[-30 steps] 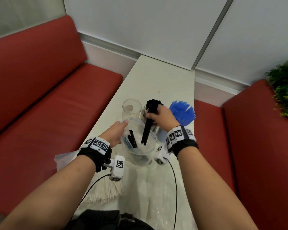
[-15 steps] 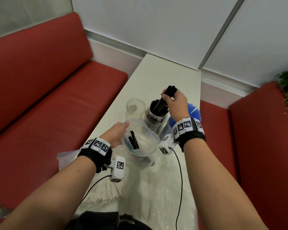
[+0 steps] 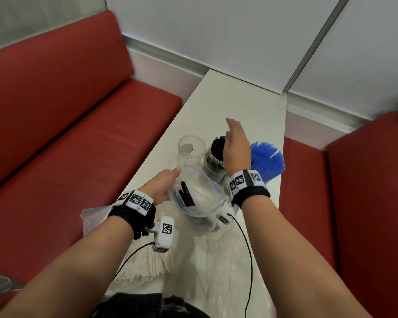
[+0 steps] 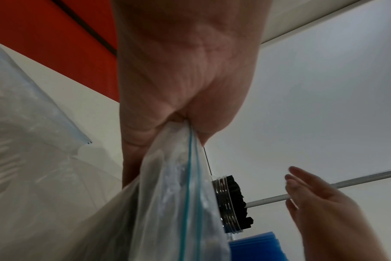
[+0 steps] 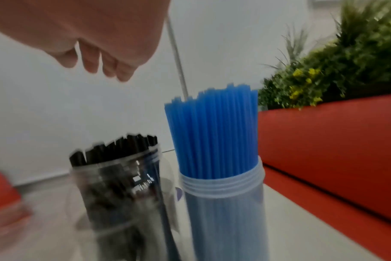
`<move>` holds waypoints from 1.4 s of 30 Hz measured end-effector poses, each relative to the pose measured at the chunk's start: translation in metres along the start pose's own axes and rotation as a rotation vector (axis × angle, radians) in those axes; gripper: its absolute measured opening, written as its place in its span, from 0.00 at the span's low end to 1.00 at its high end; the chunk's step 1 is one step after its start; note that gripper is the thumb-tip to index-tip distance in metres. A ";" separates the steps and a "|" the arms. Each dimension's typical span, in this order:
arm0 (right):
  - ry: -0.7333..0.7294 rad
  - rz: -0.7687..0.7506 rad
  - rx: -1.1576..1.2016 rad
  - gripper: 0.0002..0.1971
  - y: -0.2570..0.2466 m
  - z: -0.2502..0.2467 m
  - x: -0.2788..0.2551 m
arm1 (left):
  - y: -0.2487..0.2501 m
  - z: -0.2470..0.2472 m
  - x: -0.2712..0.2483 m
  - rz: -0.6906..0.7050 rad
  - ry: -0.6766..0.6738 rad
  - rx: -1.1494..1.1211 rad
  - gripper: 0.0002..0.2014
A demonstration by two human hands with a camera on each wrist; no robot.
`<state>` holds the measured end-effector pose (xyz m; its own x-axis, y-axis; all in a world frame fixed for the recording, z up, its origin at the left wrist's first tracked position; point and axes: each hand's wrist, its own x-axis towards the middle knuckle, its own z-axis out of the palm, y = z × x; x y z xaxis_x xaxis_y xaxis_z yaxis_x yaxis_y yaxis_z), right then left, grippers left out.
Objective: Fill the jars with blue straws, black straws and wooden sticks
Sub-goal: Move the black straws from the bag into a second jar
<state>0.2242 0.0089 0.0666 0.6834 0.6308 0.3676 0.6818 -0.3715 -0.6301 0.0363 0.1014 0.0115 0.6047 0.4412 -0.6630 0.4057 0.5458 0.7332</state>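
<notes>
Head view: the right hand [image 3: 236,145], fingers straight and empty, hovers over the jar of black straws [image 3: 214,157] on the counter [image 3: 239,99]; half a second ago it pinched a bundle there.

Left wrist view: the left hand [image 4: 179,79] pinches the zip bag [image 4: 167,194] rim (a slip would spill the remaining straws).

Right wrist view: blue straws [image 5: 214,130] stand jarred just beside; a careless sweep might topple either.
</notes>
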 end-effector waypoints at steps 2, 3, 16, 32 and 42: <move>-0.181 -0.077 -0.347 0.23 0.008 0.014 -0.011 | -0.001 -0.001 0.002 -0.008 0.008 -0.003 0.20; -0.294 -0.079 -0.489 0.25 0.014 0.020 -0.020 | -0.001 -0.002 0.003 -0.010 0.013 0.000 0.20; -0.532 0.158 0.125 0.14 -0.025 0.008 -0.041 | -0.001 0.001 0.001 0.042 -0.068 0.075 0.18; -0.650 0.269 0.138 0.20 -0.007 0.035 -0.126 | -0.003 0.013 0.001 0.116 0.027 0.047 0.19; -0.582 0.324 0.040 0.06 -0.007 0.035 -0.124 | 0.001 0.020 -0.007 0.129 0.019 0.118 0.19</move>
<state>0.1254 -0.0427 0.0018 0.5921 0.7606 -0.2663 0.4482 -0.5855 -0.6755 0.0458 0.0848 0.0204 0.6446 0.5163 -0.5638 0.4037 0.3965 0.8245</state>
